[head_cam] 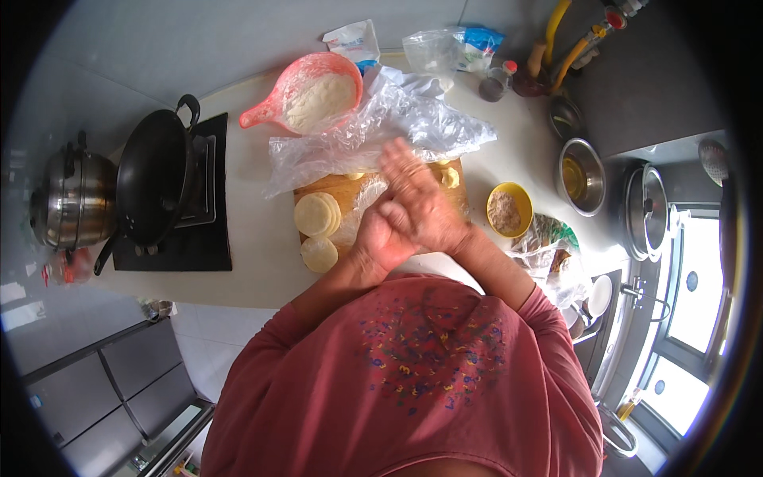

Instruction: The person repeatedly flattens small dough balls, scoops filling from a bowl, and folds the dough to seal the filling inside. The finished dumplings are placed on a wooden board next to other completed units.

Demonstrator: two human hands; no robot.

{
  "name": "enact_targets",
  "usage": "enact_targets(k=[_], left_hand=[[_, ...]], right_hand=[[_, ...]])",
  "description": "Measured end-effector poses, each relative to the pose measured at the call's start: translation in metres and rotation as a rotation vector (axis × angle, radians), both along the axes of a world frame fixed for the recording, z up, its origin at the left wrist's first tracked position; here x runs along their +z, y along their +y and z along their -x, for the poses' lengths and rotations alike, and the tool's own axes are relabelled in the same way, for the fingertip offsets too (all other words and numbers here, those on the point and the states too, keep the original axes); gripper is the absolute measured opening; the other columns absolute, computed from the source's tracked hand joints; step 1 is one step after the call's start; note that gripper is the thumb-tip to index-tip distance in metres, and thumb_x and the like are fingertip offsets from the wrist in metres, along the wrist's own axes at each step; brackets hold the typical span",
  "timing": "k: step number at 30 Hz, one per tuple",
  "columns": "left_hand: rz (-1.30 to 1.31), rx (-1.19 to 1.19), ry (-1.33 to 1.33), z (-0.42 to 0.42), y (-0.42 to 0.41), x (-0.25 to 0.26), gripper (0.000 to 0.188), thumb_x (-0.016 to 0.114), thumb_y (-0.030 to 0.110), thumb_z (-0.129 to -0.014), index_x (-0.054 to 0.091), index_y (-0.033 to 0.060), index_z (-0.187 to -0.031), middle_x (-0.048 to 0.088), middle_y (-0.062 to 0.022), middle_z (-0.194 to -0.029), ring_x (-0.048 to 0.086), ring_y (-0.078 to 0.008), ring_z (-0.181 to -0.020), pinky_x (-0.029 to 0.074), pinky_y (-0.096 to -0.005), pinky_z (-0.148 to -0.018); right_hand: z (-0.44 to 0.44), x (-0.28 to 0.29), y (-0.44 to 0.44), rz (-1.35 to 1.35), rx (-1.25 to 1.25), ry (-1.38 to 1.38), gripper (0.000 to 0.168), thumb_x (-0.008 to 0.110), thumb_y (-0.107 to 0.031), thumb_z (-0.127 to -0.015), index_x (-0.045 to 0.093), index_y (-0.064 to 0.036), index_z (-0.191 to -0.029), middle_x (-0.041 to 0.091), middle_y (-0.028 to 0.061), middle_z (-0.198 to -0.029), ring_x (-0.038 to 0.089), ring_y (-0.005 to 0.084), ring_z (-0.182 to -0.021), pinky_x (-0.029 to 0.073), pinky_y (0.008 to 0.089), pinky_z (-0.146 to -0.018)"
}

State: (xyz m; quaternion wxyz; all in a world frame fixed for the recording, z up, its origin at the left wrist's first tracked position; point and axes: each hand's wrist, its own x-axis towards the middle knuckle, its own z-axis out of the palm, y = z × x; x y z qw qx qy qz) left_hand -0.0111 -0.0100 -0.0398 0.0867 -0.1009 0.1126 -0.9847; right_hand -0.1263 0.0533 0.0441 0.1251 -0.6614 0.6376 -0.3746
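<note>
My left hand (383, 237) and my right hand (426, 203) are pressed palm to palm above a floured wooden board (337, 185). The right one lies on top and is slightly blurred. Whether anything sits between the palms is hidden. Flat dough rounds (314, 214) are stacked at the board's left side, with one more dough round (319, 255) just below them. A small dough lump (450, 177) rests at the right end of the board. Clear plastic sheeting (411, 122) covers the far edge, where another bit of dough (354, 176) peeks out.
Behind the sheeting stands a red scoop-shaped bowl (271, 110) of flour. To the right are a yellow bowl (527, 200) of crumbly mixture and a steel bowl (599, 179) of yellowish liquid. A black wok (158, 179) stands on the cooktop (208, 250) at left, beside a steel pot (77, 197).
</note>
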Motion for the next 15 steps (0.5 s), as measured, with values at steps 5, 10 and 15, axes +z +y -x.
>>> enact_targets(k=[5,10,15], left_hand=[[0.215,0.116,-0.480,0.002,-0.017,0.034,0.053,0.035,0.040,-0.104,0.035,0.0086,-0.147,0.040,-0.0136,-0.149,0.037,-0.0278,-0.139,0.033,-0.0440,-0.114],[0.220,-0.027,-0.545,0.006,0.000,0.045,0.053,0.040,0.034,-0.102,0.032,0.0053,-0.146,0.035,-0.0140,-0.148,0.029,-0.0291,-0.141,0.027,-0.0435,-0.117],[0.328,0.090,-0.508,-0.004,-0.011,0.032,0.062,0.033,0.045,-0.103,0.023,0.0099,-0.153,0.023,-0.0148,-0.157,0.024,-0.0307,-0.145,0.025,-0.0505,-0.117]], right_hand=[[-0.018,0.006,0.020,0.076,0.186,0.050,0.072,0.065,-0.011,-0.085,0.033,0.002,-0.149,0.034,0.0236,-0.153,0.028,0.0440,-0.143,0.025,0.0499,-0.118],[0.005,-0.003,0.005,0.068,-0.064,-0.045,0.066,0.066,-0.009,-0.083,0.041,0.005,-0.142,0.039,0.0223,-0.150,0.031,0.0428,-0.142,0.029,0.0479,-0.116],[-0.020,-0.010,0.023,0.004,0.199,-0.037,0.067,0.062,-0.025,-0.091,0.036,-0.002,-0.149,0.033,0.0219,-0.154,0.025,0.0417,-0.146,0.026,0.0480,-0.117]])
